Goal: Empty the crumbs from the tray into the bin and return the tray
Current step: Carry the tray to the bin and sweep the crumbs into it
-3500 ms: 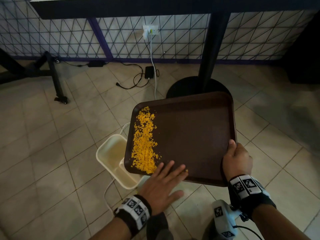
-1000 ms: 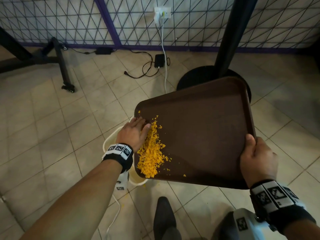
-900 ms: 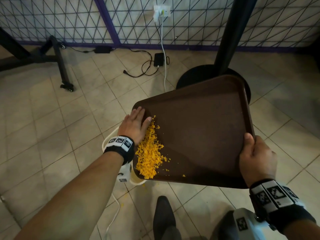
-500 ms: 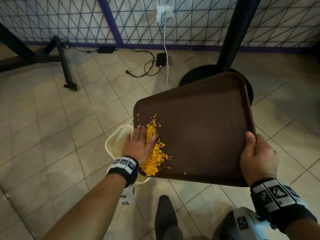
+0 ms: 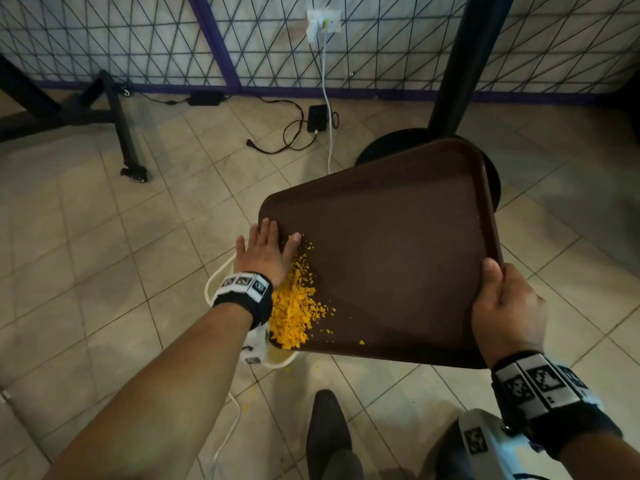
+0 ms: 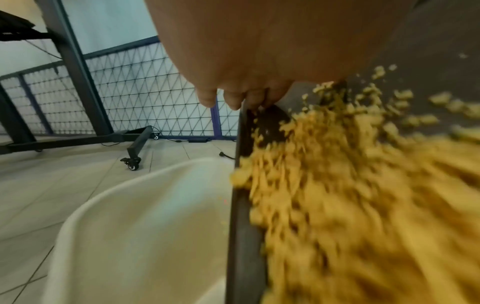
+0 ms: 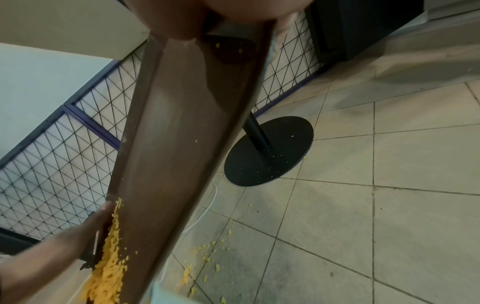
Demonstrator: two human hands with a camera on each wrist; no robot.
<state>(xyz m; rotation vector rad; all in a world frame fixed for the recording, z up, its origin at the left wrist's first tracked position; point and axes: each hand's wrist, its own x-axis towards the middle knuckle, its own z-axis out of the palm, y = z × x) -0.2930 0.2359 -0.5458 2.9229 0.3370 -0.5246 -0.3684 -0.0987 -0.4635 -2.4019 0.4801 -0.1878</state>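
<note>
Since 0.5 s ago: left hand [image 5: 265, 252] slid toward tray's far left corner, flat, fingers straight.
Head: brown tray [image 5: 388, 251] tilted over cream bin [image 5: 212, 289]; orange crumbs [image 5: 292, 306] heaped at its near left corner. Right hand [image 5: 507, 308] grips right rim.
Left wrist: crumbs [image 6: 363, 195] blurred against rim, above the bin [image 6: 116, 236].
Right wrist: crumbs scattered on tiled floor [image 7: 376, 216].

Close view under a left hand [image 6: 259, 47], fingers straight, resting on a tilted brown tray [image 6: 244, 226]. Blurred yellow crumbs [image 6: 363, 195] cover its right. A cream bin [image 6: 135, 236] sits left, below.
</note>
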